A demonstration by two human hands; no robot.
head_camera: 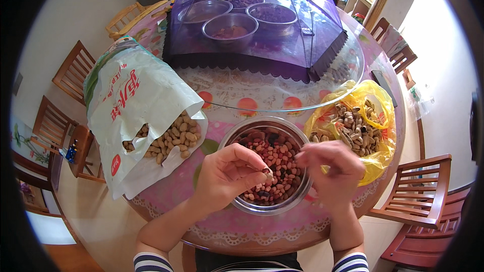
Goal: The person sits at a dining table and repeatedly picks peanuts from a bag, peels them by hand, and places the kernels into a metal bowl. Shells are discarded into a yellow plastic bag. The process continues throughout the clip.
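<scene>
My left hand (228, 173) is over the left side of a stainless steel bowl (264, 210) and pinches an opened peanut pod (269, 174) between thumb and fingertips. A reddish kernel shows in the pod. Shelled peanut kernels (283, 158), pink to dark red, lie in the bowl. Blurred by motion, my right hand (334, 170) hovers by the bowl's right rim with bent fingers; whether it holds anything is unclear. To the left, unshelled peanuts (176, 136) spill at the mouth of a torn white plastic bag (151, 79). Empty peanut shells (357, 128) fill a yellow plastic bag (378, 170) at the right.
A purple mesh food cover (242, 58) stands on the round glass turntable (264, 108), with several metal bowls (230, 26) beneath it. A dark flat object (383, 87) lies by the table's right edge. Wooden chairs (414, 192) surround the table, which has a pink patterned cloth (242, 230).
</scene>
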